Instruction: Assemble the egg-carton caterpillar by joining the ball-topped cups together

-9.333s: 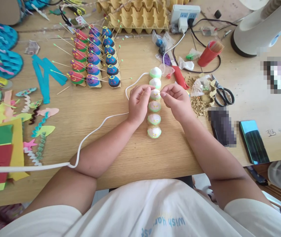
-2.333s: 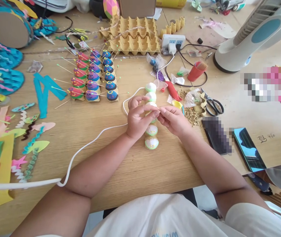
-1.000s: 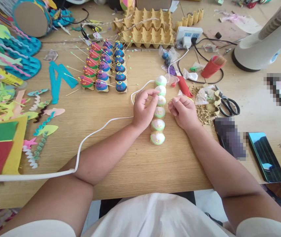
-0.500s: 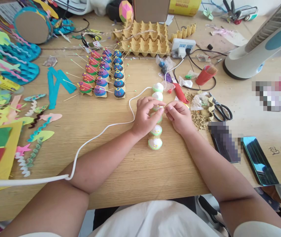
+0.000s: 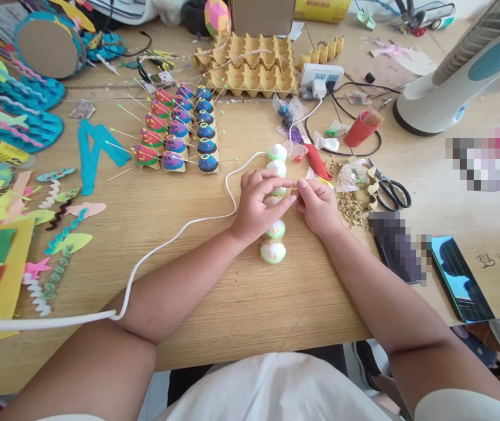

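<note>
My right hand (image 5: 320,204) is closed, its thumb and forefinger pinching a thin yellow piece (image 5: 293,189). From the other side, the thumb and forefinger of my left hand (image 5: 258,204) close in around the same small piece; its material is too small to tell. Both hands hover over a row of egg-carton cups (image 5: 273,252) topped with white and edged in pale green, with small yellow marks on the nearer ones. My left hand partly hides the row's middle cups.
Painted cups bristling with pins (image 5: 174,161) stand at the back left. Paper cutouts (image 5: 74,242) cover the left side. Scissors (image 5: 392,193), a red cup (image 5: 362,128), a phone (image 5: 460,280) and a white fan (image 5: 434,93) are on the right. A white cable (image 5: 179,231) crosses my left arm.
My fingertips have shifted slightly around the yellow piece, and the left thumb and forefinger look a little farther apart. The whole view has moved slightly; the cups stay in place.
</note>
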A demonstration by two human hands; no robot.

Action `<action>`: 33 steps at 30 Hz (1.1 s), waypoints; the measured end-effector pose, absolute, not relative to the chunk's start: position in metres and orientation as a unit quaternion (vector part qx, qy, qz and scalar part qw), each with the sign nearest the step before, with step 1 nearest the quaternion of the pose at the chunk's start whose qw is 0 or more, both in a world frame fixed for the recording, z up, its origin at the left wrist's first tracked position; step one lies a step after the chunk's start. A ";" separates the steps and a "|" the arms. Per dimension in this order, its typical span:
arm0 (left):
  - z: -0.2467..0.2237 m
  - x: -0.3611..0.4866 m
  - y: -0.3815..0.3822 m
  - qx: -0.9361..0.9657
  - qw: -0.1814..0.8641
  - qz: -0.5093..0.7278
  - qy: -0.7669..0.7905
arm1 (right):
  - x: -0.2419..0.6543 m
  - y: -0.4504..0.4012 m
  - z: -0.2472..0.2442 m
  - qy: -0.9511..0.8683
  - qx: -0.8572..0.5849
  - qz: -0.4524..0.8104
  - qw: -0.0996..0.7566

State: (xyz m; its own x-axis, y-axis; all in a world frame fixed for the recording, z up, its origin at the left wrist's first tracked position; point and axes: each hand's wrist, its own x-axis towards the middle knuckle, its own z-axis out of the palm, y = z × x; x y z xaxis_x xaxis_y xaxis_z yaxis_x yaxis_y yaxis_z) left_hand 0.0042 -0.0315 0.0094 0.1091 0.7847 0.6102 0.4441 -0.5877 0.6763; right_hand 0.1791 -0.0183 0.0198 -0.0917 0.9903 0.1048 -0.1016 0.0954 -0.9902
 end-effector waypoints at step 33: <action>0.010 0.003 -0.028 0.642 0.224 0.564 0.468 | 0.176 -0.020 0.023 -0.532 -0.386 0.518 0.548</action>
